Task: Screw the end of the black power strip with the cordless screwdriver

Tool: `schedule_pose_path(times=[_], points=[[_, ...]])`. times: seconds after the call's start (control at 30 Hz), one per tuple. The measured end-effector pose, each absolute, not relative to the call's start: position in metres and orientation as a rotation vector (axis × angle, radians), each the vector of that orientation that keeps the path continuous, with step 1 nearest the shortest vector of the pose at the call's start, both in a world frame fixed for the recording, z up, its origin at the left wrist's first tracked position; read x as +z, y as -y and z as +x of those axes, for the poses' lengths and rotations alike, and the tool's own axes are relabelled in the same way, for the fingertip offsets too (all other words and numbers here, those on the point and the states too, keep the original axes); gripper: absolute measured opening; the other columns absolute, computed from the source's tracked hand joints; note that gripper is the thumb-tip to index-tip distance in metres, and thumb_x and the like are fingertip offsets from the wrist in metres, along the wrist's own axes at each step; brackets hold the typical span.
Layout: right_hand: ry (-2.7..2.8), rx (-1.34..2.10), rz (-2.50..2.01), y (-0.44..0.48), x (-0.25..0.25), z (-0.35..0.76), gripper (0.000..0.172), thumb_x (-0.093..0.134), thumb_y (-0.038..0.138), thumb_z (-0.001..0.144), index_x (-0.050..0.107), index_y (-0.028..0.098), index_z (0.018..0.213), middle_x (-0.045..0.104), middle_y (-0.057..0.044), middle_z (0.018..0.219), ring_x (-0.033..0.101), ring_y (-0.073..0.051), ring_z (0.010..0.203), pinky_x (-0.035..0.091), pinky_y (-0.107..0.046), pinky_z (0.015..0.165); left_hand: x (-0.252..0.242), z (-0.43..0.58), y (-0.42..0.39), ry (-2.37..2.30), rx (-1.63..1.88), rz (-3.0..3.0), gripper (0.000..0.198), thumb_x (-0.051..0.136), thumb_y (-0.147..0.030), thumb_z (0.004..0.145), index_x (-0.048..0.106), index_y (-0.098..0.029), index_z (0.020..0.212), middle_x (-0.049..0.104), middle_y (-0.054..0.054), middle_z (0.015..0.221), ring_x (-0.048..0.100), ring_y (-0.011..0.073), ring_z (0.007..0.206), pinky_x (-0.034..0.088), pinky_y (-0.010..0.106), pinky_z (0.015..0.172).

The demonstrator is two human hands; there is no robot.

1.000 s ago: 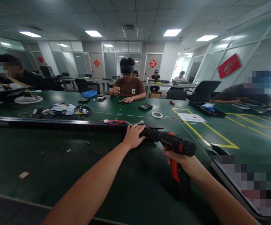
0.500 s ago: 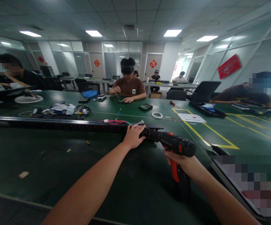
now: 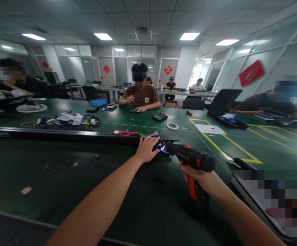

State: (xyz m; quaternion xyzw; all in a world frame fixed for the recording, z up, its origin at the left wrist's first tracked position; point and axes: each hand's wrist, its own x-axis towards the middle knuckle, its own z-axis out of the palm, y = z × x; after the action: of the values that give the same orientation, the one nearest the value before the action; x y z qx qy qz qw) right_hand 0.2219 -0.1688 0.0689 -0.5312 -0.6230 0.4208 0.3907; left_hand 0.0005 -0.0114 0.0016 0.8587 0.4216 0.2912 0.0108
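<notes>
A long black power strip (image 3: pixel 87 137) with a row of red-marked openings lies across the table. My left hand (image 3: pixel 147 149) is closed over its right end, fingers on top and thumb on the near side. Beside that thumb, a small lit display (image 3: pixel 163 147) shows on the strip's face. My right hand (image 3: pixel 198 175) grips the handle of a black and orange cordless drill (image 3: pixel 193 157). The drill points left, its nose close to the display; whether it touches is unclear. Red, blue and yellow-green wires (image 3: pixel 125 133) come out behind the strip near my left hand.
Bundled cables (image 3: pixel 92 120), a white cable coil (image 3: pixel 172 126), a screwdriver (image 3: pixel 191 113) and a paper sheet (image 3: pixel 210 129) lie beyond the strip. A person (image 3: pixel 140 94) works opposite. At right are a black tray (image 3: pixel 227 120) and yellow tape (image 3: pixel 241 150).
The display by my left thumb, dark and mostly covered by the drill's nose before, is now lit and visible. The drill's nose has drawn slightly right. My left hand stays put.
</notes>
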Motion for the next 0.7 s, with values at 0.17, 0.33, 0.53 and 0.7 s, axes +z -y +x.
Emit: schedule_pose_path(times=[0.17,0.33,0.53,0.7], points=[[1.586,1.081,-1.345,0.1683,0.0668,0.2236,0.028,0.071,0.047,0.082,0.065,0.02,0.083,0.061,0.0,0.063,0.057,-0.019,0.062,0.045,-0.034,0.063,0.0003,0.0005,0.0108,-1.32,0.908,2.681,0.065,0.063,-0.042,0.094,0.04,-0.029,0.154,0.055,0.007,0.15,0.041,0.0277,0.139,0.021,0.057,0.119],[1.591,1.08,-1.36,0.1687,0.0661,0.2241,0.029,0.071,0.047,0.084,0.065,0.019,0.078,0.062,0.0,0.064,0.057,-0.019,0.061,0.044,-0.033,0.062,0.0002,0.0009,0.0108,-1.318,0.911,2.681,0.066,0.063,-0.042,0.094,0.04,-0.029,0.154,0.055,0.006,0.15,0.041,0.0275,0.139,0.021,0.057,0.12],[1.621,1.072,-1.361,0.1677,0.0664,0.2247,0.031,0.071,0.049,0.083,0.064,0.02,0.074,0.061,0.0,0.063,0.057,-0.019,0.061,0.045,-0.034,0.063,0.0018,0.0012,0.0116,-1.321,0.903,2.681,0.065,0.063,-0.042,0.094,0.04,-0.029,0.154,0.055,0.007,0.15,0.041,0.0281,0.139,0.021,0.058,0.119],[1.635,1.042,-1.365,0.1686,0.0694,0.2222,0.033,0.071,0.051,0.082,0.064,0.02,0.073,0.061,-0.001,0.062,0.056,-0.019,0.06,0.044,-0.033,0.061,0.0017,0.0013,0.0116,-1.324,0.897,2.688,0.065,0.062,-0.042,0.095,0.039,-0.029,0.154,0.055,0.007,0.15,0.041,0.028,0.14,0.021,0.057,0.119]])
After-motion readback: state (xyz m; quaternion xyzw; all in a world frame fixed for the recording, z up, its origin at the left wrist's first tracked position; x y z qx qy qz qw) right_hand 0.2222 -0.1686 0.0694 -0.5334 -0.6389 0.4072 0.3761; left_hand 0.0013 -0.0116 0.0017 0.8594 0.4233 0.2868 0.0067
